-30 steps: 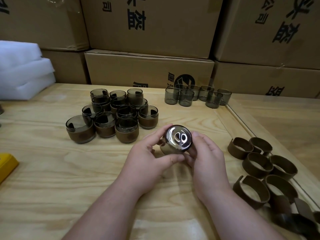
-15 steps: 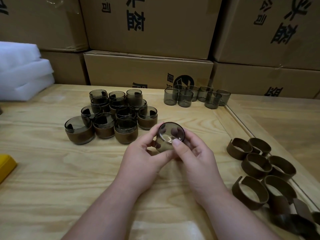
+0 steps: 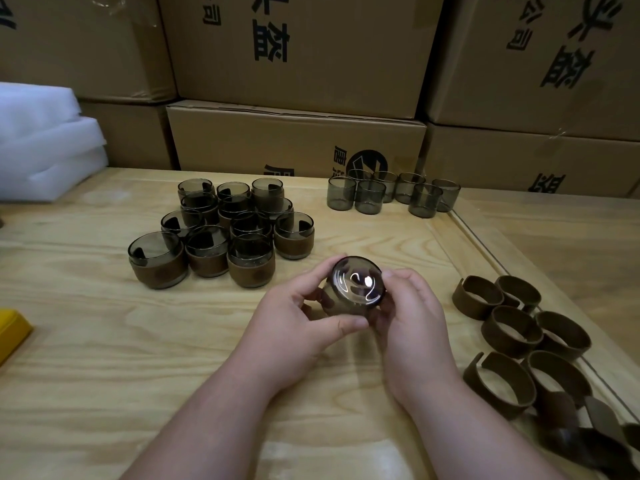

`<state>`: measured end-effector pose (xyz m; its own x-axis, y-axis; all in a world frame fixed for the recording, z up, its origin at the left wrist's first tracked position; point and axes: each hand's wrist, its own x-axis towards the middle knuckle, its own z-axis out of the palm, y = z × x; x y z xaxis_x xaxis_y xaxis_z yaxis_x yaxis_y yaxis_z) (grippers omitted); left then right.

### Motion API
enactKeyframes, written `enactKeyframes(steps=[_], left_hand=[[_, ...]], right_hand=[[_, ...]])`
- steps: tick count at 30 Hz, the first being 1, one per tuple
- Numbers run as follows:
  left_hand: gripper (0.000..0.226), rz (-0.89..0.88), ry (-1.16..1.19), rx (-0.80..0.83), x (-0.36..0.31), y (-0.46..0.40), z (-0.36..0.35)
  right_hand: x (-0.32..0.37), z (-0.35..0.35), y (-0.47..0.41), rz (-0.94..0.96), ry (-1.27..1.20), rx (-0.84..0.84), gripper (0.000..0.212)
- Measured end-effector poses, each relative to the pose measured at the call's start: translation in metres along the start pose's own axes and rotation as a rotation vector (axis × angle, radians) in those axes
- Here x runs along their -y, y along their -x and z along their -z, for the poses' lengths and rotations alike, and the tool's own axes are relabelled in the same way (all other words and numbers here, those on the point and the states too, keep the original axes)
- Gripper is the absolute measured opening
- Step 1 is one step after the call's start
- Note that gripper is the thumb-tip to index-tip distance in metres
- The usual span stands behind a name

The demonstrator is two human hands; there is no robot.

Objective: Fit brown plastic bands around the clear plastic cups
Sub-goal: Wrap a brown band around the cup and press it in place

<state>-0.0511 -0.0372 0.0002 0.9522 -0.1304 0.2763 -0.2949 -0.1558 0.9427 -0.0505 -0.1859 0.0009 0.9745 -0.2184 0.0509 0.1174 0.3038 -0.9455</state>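
Both hands together above desk (image 3: 104, 341): L hand (image 3: 294, 327) & R hand (image 3: 412, 323) grip tilted cup (image 3: 356, 284) w/ brown band (image 3: 334, 303), fingers curled round it.

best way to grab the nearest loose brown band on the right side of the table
Take the nearest loose brown band by its curved wall, pinched inside and out, coming from above with the right hand. It lies flat with its open ring facing up, and its split end points left, so grip the closed part of the wall toward you.
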Motion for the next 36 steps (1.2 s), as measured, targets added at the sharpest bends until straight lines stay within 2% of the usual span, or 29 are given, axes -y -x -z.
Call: enactKeyframes(steps=[5,8,11,15,17,21,26,28,31,34,36], left_hand=[[0.081,-0.074,-0.11,0.052,0.001,0.001,-0.001],[0.079,-0.096,-0.133,0.07,0.001,0.001,-0.002],[0.075,-0.114,-0.152,0.076,0.002,0.001,-0.003],[0.074,-0.108,-0.146,0.076,0.002,0.002,-0.003],[0.073,-0.097,-0.169,0.075,0.003,0.002,-0.002],[0.081,-0.083,-0.179,0.074,0.001,0.002,-0.002],[0.079,-0.083,-0.203,0.075,0.0,0.002,-0.002],[0.07,-0.074,-0.189,0.052,0.0,0.003,-0.001],[0.048,-0.013,-0.034,-0.023,0.0,0.002,0.001],[0.052,0.046,0.008,-0.088,0.005,0.002,0.0],[0.056,0.076,-0.043,-0.077,0.007,0.001,-0.001]], right_hand=[[-0.001,0.002,-0.002,-0.046,-0.021,-0.02,0.019],[0.002,0.001,0.004,-0.007,0.067,0.001,0.044],[0.005,-0.003,0.01,0.077,0.175,0.08,0.04],[0.007,-0.005,0.013,0.119,0.224,0.148,0.063],[0.009,-0.004,0.012,0.149,0.283,0.124,0.056],[0.006,-0.002,0.006,0.132,0.338,0.067,0.027],[0.005,-0.002,0.004,-0.001,0.224,-0.03,0.042],[0.005,-0.002,0.004,-0.016,0.198,-0.091,0.039],[0.003,-0.004,0.006,-0.002,0.178,-0.164,0.029],[0.003,0.002,0.006,0.208,0.561,-0.236,0.009],[0.004,0.008,0.004,0.227,0.787,-0.263,0.013]])
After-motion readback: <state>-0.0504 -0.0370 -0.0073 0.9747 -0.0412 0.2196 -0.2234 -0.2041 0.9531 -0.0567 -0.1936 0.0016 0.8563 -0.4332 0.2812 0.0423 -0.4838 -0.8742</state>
